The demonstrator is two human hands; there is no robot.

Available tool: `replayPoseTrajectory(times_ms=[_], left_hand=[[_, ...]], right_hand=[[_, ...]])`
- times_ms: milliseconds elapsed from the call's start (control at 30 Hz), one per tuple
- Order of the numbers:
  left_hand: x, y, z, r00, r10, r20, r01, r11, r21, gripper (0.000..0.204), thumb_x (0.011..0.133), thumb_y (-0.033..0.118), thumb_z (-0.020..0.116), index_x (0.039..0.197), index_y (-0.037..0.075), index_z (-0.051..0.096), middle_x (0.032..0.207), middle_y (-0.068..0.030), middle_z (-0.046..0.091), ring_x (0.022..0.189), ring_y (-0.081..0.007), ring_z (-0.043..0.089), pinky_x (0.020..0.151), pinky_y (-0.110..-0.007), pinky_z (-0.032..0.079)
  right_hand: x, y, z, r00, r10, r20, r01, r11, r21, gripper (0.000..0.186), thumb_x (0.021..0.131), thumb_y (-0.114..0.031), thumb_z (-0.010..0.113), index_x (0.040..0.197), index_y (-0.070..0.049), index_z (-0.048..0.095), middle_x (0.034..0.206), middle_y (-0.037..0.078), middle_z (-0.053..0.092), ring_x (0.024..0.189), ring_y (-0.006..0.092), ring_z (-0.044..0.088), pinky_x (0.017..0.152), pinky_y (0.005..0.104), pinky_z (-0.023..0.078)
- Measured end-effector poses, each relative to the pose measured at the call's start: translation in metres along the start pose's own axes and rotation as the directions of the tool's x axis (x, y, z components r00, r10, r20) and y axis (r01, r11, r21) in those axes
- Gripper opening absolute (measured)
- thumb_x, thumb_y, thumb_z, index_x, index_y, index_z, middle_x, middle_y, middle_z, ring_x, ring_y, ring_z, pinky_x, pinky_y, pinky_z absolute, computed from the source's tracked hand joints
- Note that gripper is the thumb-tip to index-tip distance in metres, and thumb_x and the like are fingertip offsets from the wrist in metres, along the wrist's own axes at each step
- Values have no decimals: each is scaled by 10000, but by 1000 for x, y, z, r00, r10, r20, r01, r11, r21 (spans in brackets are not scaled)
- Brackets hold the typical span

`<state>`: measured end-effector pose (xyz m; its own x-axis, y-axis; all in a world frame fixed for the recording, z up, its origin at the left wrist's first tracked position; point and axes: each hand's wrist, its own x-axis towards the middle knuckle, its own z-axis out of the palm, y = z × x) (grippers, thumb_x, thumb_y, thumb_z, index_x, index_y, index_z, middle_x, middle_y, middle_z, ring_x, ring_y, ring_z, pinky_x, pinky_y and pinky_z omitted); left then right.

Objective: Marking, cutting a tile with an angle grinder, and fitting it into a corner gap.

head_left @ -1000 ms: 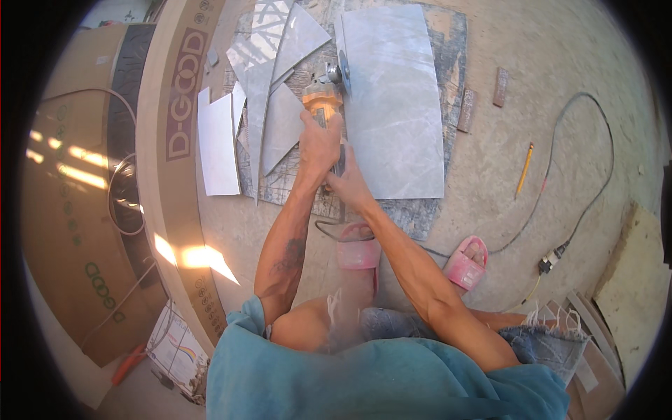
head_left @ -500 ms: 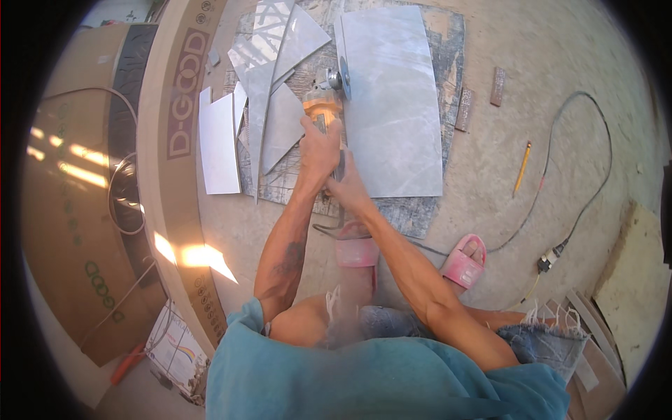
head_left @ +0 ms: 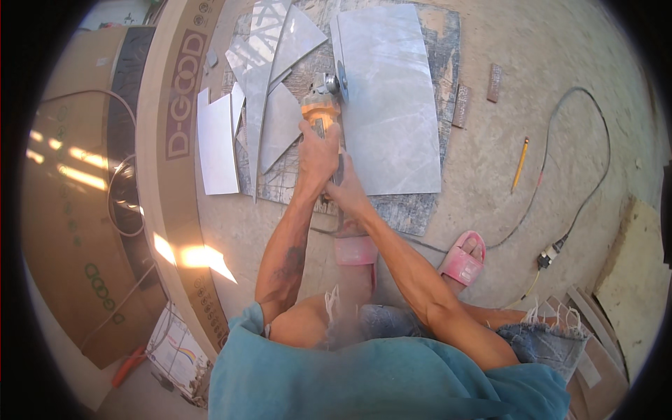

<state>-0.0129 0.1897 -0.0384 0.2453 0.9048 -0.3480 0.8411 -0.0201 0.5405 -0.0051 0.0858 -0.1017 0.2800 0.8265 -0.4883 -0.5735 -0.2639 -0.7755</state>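
Observation:
Both of my hands are wrapped round an orange angle grinder (head_left: 321, 110). My left hand (head_left: 318, 150) grips its body just behind the orange gear housing. Lower down, my right hand (head_left: 348, 183) holds the dark rear handle. The cutting disc (head_left: 341, 81) stands on edge at the left side of a large grey marbled tile (head_left: 392, 105). A narrow strip of tile shows left of the disc, near the far end. Under the tile lies a worn, paint-stained board (head_left: 413, 213). Whether the disc is spinning I cannot tell.
Cut tile pieces (head_left: 280, 122) and a white offcut (head_left: 218, 150) lie left of the grinder. A long cardboard box (head_left: 164, 182) runs along the left. To the right are a pencil (head_left: 520, 164), brown blocks (head_left: 495, 82) and a looping cable (head_left: 606, 147). My pink slippers (head_left: 462, 259) are close by.
The view has shifted very slightly. My hands keep their hold on the grinder, and the disc stays at the tile's left edge with little visible movement.

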Motion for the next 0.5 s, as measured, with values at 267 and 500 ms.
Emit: replayPoseTrajectory(times_ms=[267,500], left_hand=[[-11,0,-5,1000,-17,12,17,1000,-8,593,941,409,549,1202,-93,370,966,-403,616,940,-544,619,830,-541,475],[-19,-9,-4,1000,9,6,-9,1000,21,571,936,393,557,1187,-90,385,965,-371,621,927,-511,628,825,-521,479]], right_hand=[[-23,-33,2,996,68,65,-74,994,81,930,782,-205,738,1517,-1,205,1253,173,546,1061,233,582,868,334,494],[-32,-20,5,1000,-26,6,26,999,28,913,775,-185,740,1503,-6,218,1210,151,550,1004,206,585,840,327,498]])
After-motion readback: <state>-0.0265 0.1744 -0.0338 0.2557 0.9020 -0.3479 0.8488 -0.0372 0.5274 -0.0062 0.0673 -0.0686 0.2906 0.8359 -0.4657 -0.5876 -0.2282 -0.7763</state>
